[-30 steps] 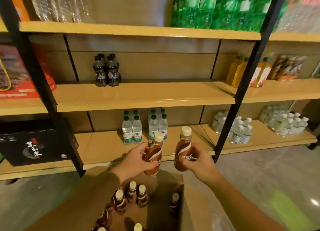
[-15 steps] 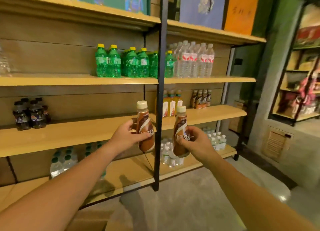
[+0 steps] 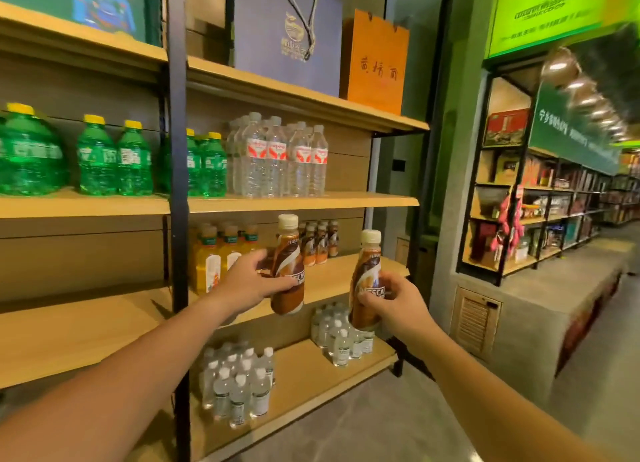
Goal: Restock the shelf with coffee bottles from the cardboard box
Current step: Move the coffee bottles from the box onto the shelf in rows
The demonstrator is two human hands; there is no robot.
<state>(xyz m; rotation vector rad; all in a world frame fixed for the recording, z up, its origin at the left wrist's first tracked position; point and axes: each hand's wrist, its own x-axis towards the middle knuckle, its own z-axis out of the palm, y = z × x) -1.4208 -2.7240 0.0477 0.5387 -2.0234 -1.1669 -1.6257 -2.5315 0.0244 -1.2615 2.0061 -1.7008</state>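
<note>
Two coffee bottles are held upright, long axes vertical, caps up. The first coffee bottle (image 3: 288, 253) is gripped round its middle by the left hand (image 3: 252, 283), fingers and thumb curled about the label. The second coffee bottle (image 3: 367, 271) is gripped likewise by the right hand (image 3: 396, 304), lower and nearer the shelf's open end.

The shelved coffee bottles (image 3: 320, 241) stand at the back of the middle shelf board (image 3: 334, 278), just behind the first coffee bottle, so the left hand is judged the nearer. Bare board lies in front of that row, with juice bottles (image 3: 214, 260) beside it on the left. Headroom is bounded by the upper board (image 3: 311, 203), on which water bottles (image 3: 277, 156) stand. The cardboard box is not in view.
</note>
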